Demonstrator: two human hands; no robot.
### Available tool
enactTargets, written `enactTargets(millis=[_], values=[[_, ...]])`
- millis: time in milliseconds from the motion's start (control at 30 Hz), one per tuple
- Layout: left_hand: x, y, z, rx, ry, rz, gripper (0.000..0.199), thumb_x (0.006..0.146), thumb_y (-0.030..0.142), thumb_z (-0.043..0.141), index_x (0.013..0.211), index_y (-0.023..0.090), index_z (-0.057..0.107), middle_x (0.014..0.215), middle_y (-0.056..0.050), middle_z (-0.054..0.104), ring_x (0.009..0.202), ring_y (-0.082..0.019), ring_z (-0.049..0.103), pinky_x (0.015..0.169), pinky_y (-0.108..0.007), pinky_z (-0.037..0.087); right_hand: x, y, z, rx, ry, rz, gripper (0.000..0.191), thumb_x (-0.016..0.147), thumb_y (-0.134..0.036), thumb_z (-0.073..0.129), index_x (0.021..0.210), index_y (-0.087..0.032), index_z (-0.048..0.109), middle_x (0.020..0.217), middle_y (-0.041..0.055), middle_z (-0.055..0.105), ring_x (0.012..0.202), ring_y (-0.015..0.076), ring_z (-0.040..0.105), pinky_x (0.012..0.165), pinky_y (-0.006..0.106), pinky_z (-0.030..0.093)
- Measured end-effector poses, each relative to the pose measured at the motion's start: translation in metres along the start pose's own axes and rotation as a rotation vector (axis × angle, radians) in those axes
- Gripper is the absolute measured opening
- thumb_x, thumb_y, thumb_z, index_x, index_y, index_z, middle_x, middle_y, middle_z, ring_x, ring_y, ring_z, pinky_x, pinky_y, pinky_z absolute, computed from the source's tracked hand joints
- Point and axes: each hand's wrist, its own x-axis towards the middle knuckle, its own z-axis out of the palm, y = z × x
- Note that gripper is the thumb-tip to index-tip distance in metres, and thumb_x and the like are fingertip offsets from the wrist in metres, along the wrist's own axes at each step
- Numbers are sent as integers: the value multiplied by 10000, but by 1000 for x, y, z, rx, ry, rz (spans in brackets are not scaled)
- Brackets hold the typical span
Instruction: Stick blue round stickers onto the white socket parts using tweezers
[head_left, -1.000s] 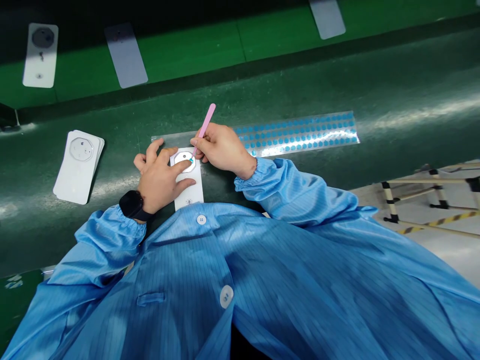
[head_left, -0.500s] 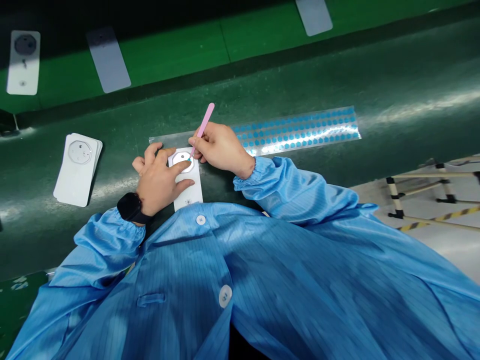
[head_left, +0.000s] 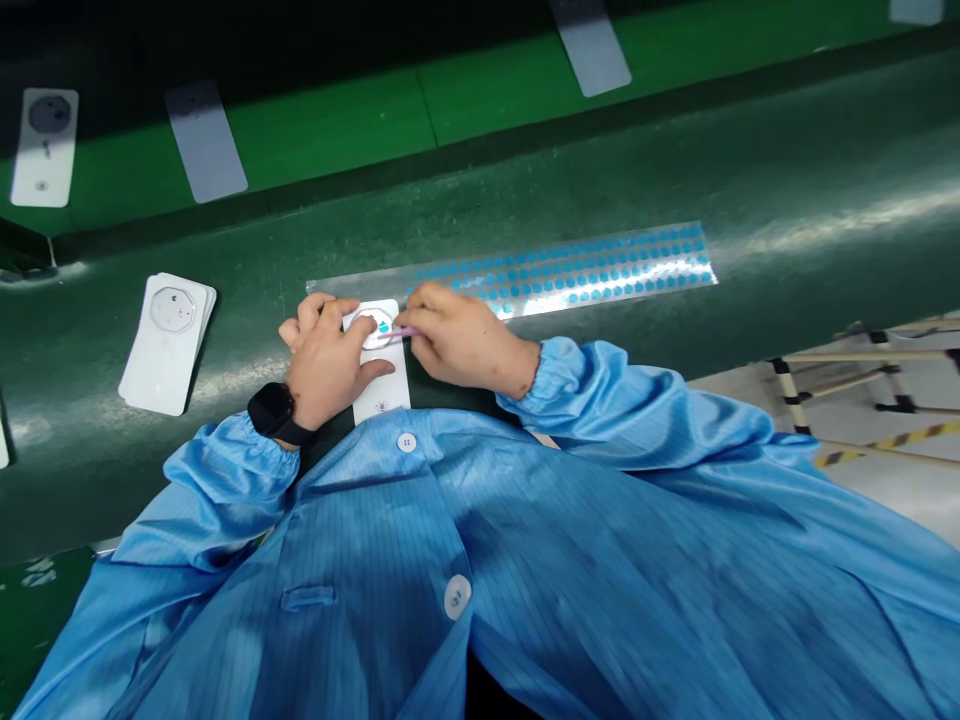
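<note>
Seems part-way through one card [head_left: 381, 385], laid on the worktop [head_left: 525, 190] under the left grip [head_left: 330, 345] and just left of the right grip [head_left: 469, 340]. Steadies it with the left grip, spread wide over its upper left part, one fingertip on the octagon [head_left: 373, 342] near the blue dot [head_left: 383, 327] and thumb across the plain face below. Holds the pink tool [head_left: 397, 333] in the right grip, narrowed to a pinch around it, with the tip directed left over the octagon, close to the dot; cannot tell about contact. Done, to judge by appearance: one blue dot down on the octagon, between the two grips. Less certain: firm seating, too small to make out. Partly used up, seemingly: the strip [head_left: 600, 268] of more such dots, stretched behind the right grip and off to its right, bare at the end behind the left grip, well filled at the far end. Left, as far as shown: much of that strip, and the stack [head_left: 161, 370] well left of the left grip, with no blue visible on its upper face. Hard to count either way: other cards [head_left: 206, 145] on the green ledge [head_left: 337, 125], well beyond both grips, partly in shadow.
</note>
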Motion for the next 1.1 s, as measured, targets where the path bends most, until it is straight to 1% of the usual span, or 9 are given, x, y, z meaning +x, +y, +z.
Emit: enactTargets(millis=[100,200,300,400,600,800,900,1000,1100], values=[[2,0,1,-25,15,-12,608,809,405,970,1283,187,658,1465,-243,664,1407,-479,499,1081,-637,453,-1,-11,4,-151,-189,11,461,1111,-245,460,1435,-140,771,1338,205,726,1066,315,721,819,387,511],[5,2,1,-35,-11,-25,626,809,391,966,1275,165,614,1472,-274,655,1401,-473,516,1077,-632,458,1,-22,1,-246,-253,13,500,1153,-250,411,1543,-137,702,1342,213,730,1056,320,746,788,381,479],[8,3,0,-33,-39,-33,635,812,379,957,1277,142,595,1474,-290,647,1408,-475,510,1088,-633,453,1,-27,-3,-289,-256,13,489,1160,-229,391,1527,-125,698,1345,219,734,1067,325,764,773,386,466],[11,2,1,-33,-25,-31,643,806,386,956,1275,148,586,1444,-265,657,1400,-473,503,1094,-625,449,2,-29,-6,-300,-262,22,470,1151,-182,377,1466,-114,720,1340,221,743,1093,326,776,763,385,465],[20,2,-2,-12,-79,-37,715,731,459,1021,1216,151,596,1377,-241,665,1362,-481,524,1086,-615,457,8,-30,-10,-243,-301,39,392,1135,-172,459,1399,-134,747,1350,185,757,1154,320,781,752,367,469],[27,4,-5,-3,-109,-76,755,695,513,1039,1194,168,590,1374,-228,642,1362,-484,514,1077,-611,458,14,-29,-14,-257,-304,21,358,1148,-255,515,1367,-118,764,1348,203,763,1176,349,779,804,380,492],[30,7,-9,5,-142,-115,776,696,517,1044,1208,157,586,1395,-242,630,1364,-480,514,1080,-604,460,16,-30,-13,-230,-315,22,362,1149,-228,502,1392,-140,755,1358,180,765,1200,334,782,802,369,496],[30,12,-14,16,-172,-137,777,712,522,1039,1221,149,586,1398,-250,629,1366,-478,522,1061,-585,474,18,-31,-14,-245,-326,22,357,1148,-225,486,1337,-145,778,1329,169,773,1204,336,790,805,364,503],[31,17,-18,32,-198,-171,758,719,474,1041,1226,141,588,1398,-249,632,1383,-472,525,1063,-566,479,20,-33,-17,-289,-343,35,364,1150,-275,495,1329,-136,780,1336,185,759,1184,361,796,816,382,526]])
